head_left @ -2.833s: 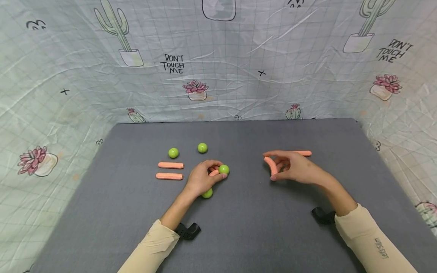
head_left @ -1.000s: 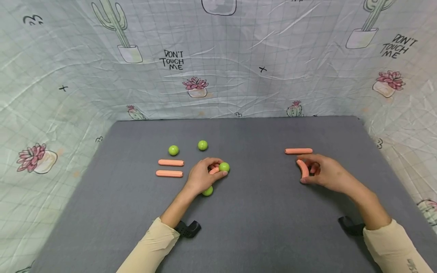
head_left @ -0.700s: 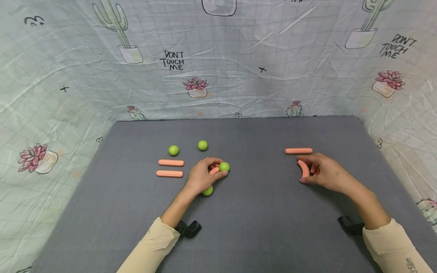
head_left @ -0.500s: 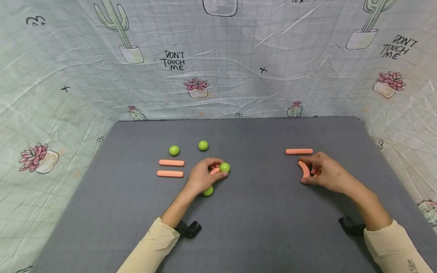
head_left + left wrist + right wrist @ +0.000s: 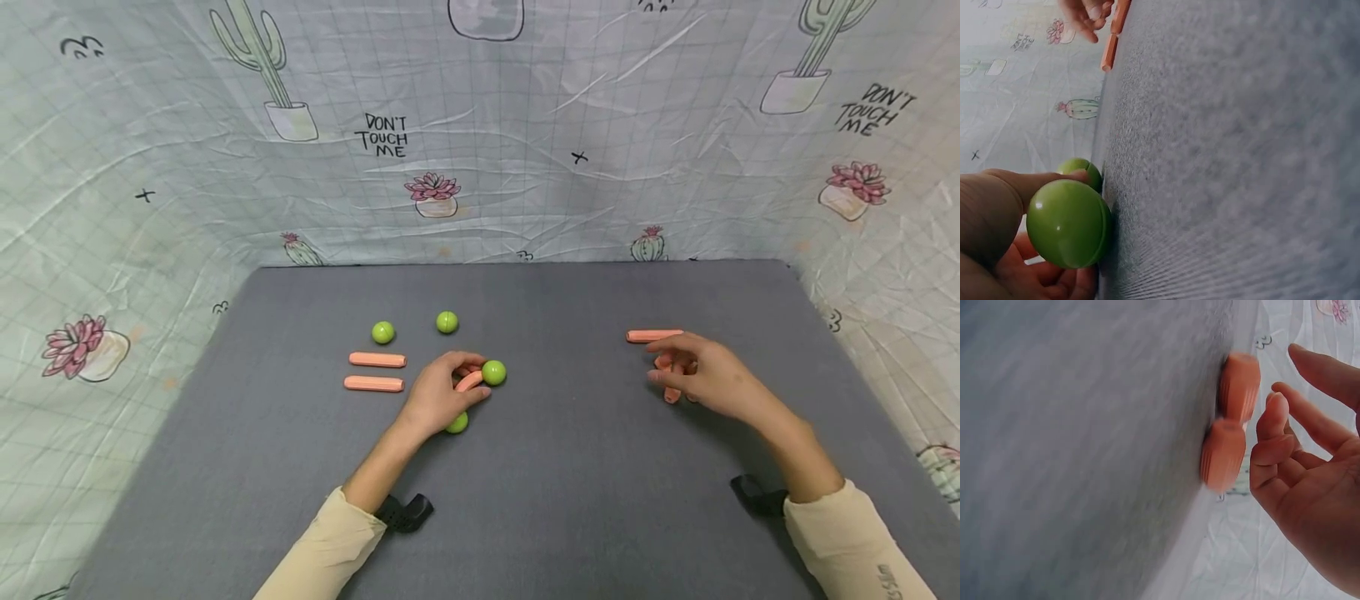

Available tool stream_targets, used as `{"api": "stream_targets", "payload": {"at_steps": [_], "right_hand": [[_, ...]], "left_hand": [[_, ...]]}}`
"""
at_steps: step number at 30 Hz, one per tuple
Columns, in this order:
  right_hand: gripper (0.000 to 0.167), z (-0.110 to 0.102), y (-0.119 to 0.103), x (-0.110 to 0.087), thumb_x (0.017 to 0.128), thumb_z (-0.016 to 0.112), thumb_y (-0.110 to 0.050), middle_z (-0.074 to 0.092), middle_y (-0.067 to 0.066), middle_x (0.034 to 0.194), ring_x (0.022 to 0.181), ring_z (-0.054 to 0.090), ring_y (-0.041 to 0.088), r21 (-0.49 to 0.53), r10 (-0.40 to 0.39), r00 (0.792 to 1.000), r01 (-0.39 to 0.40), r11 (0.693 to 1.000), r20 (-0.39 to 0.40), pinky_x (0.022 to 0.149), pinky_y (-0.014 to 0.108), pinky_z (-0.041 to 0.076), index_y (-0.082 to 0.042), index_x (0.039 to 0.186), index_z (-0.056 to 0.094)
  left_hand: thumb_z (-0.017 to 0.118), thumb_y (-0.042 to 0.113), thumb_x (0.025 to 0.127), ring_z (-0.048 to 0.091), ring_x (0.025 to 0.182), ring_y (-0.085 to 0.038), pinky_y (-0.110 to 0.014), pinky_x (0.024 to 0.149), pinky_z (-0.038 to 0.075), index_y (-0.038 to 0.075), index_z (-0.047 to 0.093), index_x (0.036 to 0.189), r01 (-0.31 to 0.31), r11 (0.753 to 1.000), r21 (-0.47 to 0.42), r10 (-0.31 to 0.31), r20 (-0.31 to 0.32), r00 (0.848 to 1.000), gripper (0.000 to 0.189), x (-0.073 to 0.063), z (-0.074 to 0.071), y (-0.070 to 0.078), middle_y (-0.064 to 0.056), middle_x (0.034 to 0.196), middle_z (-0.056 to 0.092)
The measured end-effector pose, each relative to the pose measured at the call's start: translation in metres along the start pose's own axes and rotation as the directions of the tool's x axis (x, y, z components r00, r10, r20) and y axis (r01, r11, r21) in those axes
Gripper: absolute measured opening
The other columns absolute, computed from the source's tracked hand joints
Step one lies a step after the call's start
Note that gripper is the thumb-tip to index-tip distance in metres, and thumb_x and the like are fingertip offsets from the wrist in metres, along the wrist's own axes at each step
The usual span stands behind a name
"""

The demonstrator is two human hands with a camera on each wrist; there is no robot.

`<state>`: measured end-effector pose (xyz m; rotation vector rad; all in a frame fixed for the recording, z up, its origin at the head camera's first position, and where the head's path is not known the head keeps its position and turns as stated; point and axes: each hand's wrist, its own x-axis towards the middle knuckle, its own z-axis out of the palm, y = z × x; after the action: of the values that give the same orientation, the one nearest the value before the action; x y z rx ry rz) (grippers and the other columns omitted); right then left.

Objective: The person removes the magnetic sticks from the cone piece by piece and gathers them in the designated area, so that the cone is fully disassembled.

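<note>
In the head view my left hand [image 5: 438, 396] is around a curved orange ridged rod [image 5: 468, 382], thumb and fingers spread apart on either side. That rod's far end meets a green ball [image 5: 493, 372]. Another green ball [image 5: 456, 421], large in the left wrist view, lies by the thumb side of this hand. My right hand [image 5: 708, 375] hovers over a second curved orange rod [image 5: 672, 395], its thumb and forefinger parted. The right wrist view shows this hand [image 5: 1310, 462] apart from two orange rod ends [image 5: 1223, 455]. A straight orange rod [image 5: 654, 336] lies just beyond its fingers.
Two straight orange rods [image 5: 377, 359] lie parallel left of the left hand. Behind them are two green balls, one on the left [image 5: 383, 332] and one on the right [image 5: 447, 322]. A patterned curtain [image 5: 517, 133] rises behind the grey table [image 5: 555, 500].
My right hand carried the curved rod rightward, set it below the straight rod and let go. My left thumb has just drawn back from the green ball and curved rod, loosening its hold.
</note>
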<state>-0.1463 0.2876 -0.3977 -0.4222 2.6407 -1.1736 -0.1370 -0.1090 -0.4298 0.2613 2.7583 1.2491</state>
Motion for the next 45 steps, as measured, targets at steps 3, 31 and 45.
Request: {"api": "stream_targets", "payload": {"at_steps": [3, 31, 45], "right_hand": [[0.046, 0.005, -0.005, 0.006, 0.098, 0.074, -0.017, 0.065, 0.013, 0.113, 0.06, 0.064, 0.018, 0.003, 0.023, 1.0, -0.023, 1.0, 0.003, 0.056, 0.028, 0.05, -0.013, 0.142, 0.062], [0.032, 0.074, -0.057, 0.065, 0.097, 0.074, -0.019, 0.072, 0.005, 0.097, 0.079, 0.061, 0.014, 0.017, -0.071, 0.985, 0.069, 0.997, 0.159, 0.067, 0.025, 0.049, -0.008, 0.127, 0.072], [0.046, 0.095, -0.077, 0.079, 0.099, 0.073, -0.02, 0.074, 0.007, 0.1, 0.083, 0.067, 0.012, 0.038, -0.094, 0.959, 0.087, 0.995, 0.269, 0.074, 0.031, 0.054, -0.005, 0.141, 0.062]], "left_hand": [[0.084, 0.017, 0.089, 0.064, 0.104, -0.025, -0.041, 0.09, 0.053, 0.009, 0.071, 0.128, -0.002, 0.998, 0.062, 0.004, -0.025, 1.0, 0.042, -0.005, 0.0, 0.003, -0.008, 0.114, 0.07], [0.084, 0.026, 0.09, 0.064, 0.08, -0.011, -0.029, 0.068, 0.048, 0.019, 0.078, 0.106, 0.07, 0.984, 0.165, -0.056, -0.088, 0.995, 0.019, -0.004, -0.005, 0.001, 0.0, 0.094, 0.072], [0.084, 0.022, 0.089, 0.061, 0.077, -0.013, -0.03, 0.069, 0.049, 0.014, 0.077, 0.108, 0.06, 0.985, 0.164, -0.047, -0.083, 0.995, 0.022, -0.003, -0.001, 0.005, -0.003, 0.092, 0.066]]}}
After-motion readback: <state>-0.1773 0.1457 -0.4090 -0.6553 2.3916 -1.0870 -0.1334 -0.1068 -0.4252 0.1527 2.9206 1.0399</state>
